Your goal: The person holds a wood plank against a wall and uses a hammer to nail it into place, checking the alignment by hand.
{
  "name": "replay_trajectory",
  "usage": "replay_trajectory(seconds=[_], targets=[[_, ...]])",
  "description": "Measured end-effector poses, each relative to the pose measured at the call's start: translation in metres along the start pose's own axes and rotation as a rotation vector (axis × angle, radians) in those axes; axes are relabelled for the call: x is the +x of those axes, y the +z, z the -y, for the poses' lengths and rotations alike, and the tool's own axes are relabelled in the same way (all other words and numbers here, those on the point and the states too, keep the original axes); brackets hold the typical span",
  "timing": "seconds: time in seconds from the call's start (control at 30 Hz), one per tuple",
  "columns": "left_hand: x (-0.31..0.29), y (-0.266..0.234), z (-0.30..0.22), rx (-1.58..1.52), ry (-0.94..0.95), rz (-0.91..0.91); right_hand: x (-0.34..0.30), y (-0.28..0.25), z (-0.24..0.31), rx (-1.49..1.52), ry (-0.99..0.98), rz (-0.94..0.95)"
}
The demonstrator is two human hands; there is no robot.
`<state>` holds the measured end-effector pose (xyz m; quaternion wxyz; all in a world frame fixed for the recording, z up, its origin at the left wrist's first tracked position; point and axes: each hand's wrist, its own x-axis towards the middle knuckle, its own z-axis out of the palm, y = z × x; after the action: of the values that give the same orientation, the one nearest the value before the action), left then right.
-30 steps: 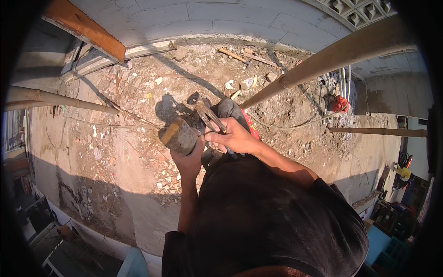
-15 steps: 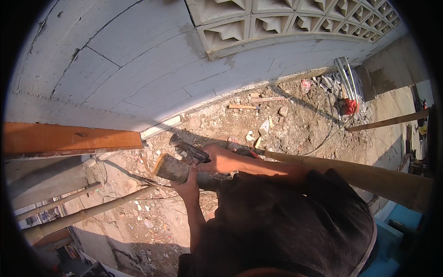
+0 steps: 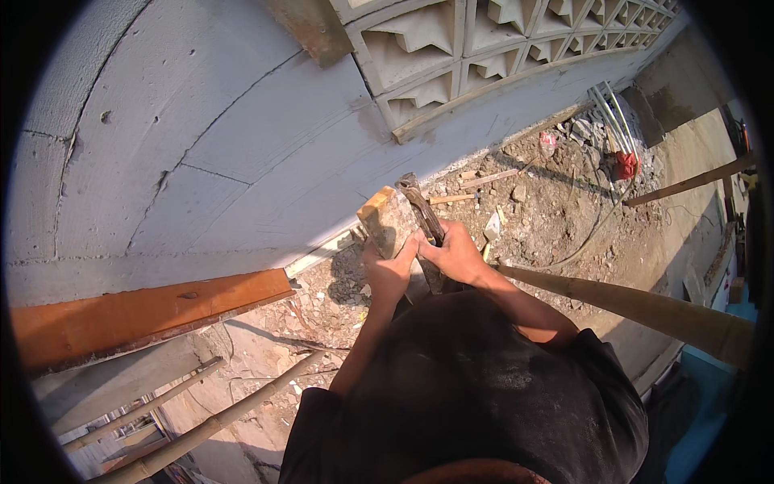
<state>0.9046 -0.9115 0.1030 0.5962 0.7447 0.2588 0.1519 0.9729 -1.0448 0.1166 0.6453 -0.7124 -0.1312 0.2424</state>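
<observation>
Near the base of the wall, my left hand (image 3: 388, 273) is wrapped round a short wooden board (image 3: 393, 224), its face stained grey and its sawn end orange-yellow. Close beside it, my right hand (image 3: 456, 255) grips a dark, worn hand tool (image 3: 422, 208) with a rounded head; its exact kind is unclear. The tool lies alongside the board, both pointing up toward the wall. My two thumbs nearly meet at the board's right edge. The board's lower end disappears toward my dark shirt.
A light block wall (image 3: 242, 161) with star-patterned vent blocks (image 3: 419, 44) rises ahead. On the rubble lie a wooden-handled hammer (image 3: 454, 198) and a trowel (image 3: 492, 228). Bamboo poles (image 3: 637, 310) slant in at right and lower left. An orange plank (image 3: 153, 316) runs along the left.
Both hands have moved right and up toward the wall, still holding the board and the dark tool. These now point more upright instead of to the left. My view has shifted too.
</observation>
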Motion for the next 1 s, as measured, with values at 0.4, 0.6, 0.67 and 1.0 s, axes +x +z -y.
replay_trajectory(seconds=[0.4,0.6,0.67,1.0], targets=[[0.091,0.001,0.012,0.104,0.141,0.082,0.015,-0.036,-0.055,0.276,0.177,-0.363],[0.093,-0.007,0.017,-0.190,0.009,-0.018,0.028,-0.060,-0.115,0.224,0.311,-0.326],[0.083,0.000,-0.004,-0.285,0.052,-0.053,0.038,-0.072,-0.123,0.186,0.312,-0.294],[0.064,0.009,0.051,-0.125,-0.247,-0.247,0.043,-0.109,-0.196,0.114,0.590,-0.292]])
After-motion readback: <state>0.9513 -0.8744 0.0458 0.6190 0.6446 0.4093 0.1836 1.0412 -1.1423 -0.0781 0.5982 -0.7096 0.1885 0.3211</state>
